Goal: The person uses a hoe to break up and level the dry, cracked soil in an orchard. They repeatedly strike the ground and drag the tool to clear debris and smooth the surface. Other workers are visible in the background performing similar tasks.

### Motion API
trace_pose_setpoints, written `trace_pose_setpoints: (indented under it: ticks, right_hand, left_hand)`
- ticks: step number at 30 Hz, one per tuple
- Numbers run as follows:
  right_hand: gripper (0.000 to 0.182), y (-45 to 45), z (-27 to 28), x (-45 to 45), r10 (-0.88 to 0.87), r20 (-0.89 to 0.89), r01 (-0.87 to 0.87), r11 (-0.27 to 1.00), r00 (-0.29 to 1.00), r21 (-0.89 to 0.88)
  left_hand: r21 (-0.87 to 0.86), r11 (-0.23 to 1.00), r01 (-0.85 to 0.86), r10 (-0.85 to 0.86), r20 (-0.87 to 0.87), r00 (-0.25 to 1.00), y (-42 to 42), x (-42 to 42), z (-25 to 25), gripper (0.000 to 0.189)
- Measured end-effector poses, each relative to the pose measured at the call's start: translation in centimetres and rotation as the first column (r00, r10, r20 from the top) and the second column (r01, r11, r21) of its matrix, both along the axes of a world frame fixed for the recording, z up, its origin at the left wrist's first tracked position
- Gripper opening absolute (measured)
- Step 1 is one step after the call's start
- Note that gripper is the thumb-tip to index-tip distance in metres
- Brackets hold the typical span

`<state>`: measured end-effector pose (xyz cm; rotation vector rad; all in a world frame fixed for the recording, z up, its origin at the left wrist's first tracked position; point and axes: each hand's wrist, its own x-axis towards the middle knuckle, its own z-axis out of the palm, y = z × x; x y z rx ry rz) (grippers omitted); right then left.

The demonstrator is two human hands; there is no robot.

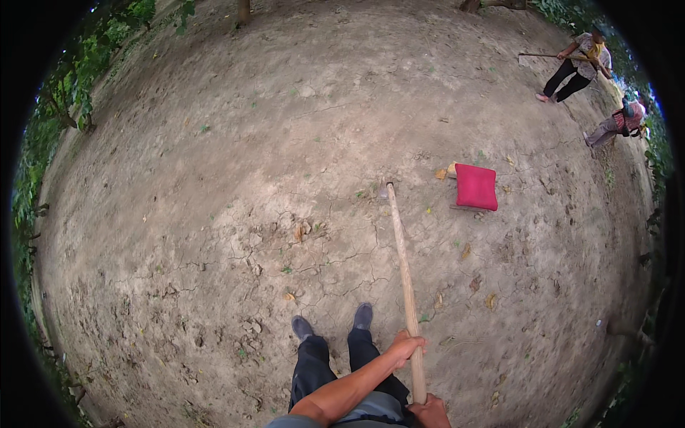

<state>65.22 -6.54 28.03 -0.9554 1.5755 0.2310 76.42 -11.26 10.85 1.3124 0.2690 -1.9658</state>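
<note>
A long wooden-handled hoe (402, 257) slants across the ground in front of me. My left hand (409, 345) wraps around the lower part of its shaft, the forearm crossing my body. At the butt end, near my waist, my right hand (431, 413) grips the handle. The hoe's metal blade (383, 190) is at the far end, at or close to the dry, cracked soil (332, 235); exact contact is hard to tell. Small green weeds (359, 194) grow beside the blade.
A low seat with a red cushion (476, 187) stands right of the blade. Far right, one person (580, 67) holds a long-handled tool; another person (621, 124) bends nearby. Dry leaves (298, 232) dot the ground. A tree trunk (244, 10) and leafy plants (80, 80) border the area.
</note>
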Motion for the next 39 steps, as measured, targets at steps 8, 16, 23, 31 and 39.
trace_pose_setpoints:
  ticks: [8,16,23,31,39]
  right_hand:
    - [0.029,-0.2,1.8,-1.2,0.204,0.018,-0.202,0.977,0.979,-0.061]
    - [0.032,-1.5,0.8,-1.9,0.535,0.013,-0.533,0.844,0.845,-0.063]
    - [0.036,-5.3,2.3,-0.4,0.857,-0.100,-0.861,0.508,0.505,0.003]
    - [0.040,-7.2,2.9,7.1,0.965,-0.172,-0.973,0.214,0.196,0.090]
    - [0.037,-3.6,-0.8,15.9,0.986,-0.152,-0.995,-0.076,-0.066,-0.058]
  left_hand:
    - [0.039,0.994,-0.101,0.107,-0.192,0.975,1.8,2.1,0.7,0.022]
    - [0.207,0.810,-0.550,0.579,-0.131,0.804,4.0,7.5,-4.9,0.018]
    - [0.232,0.601,-0.765,0.791,-0.035,0.611,6.3,8.1,-5.5,0.022]
    - [0.239,0.354,-0.904,0.926,0.044,0.374,10.3,11.6,-4.8,0.013]
    - [0.250,0.039,-0.967,0.991,0.117,0.070,19.4,18.6,-5.3,0.010]
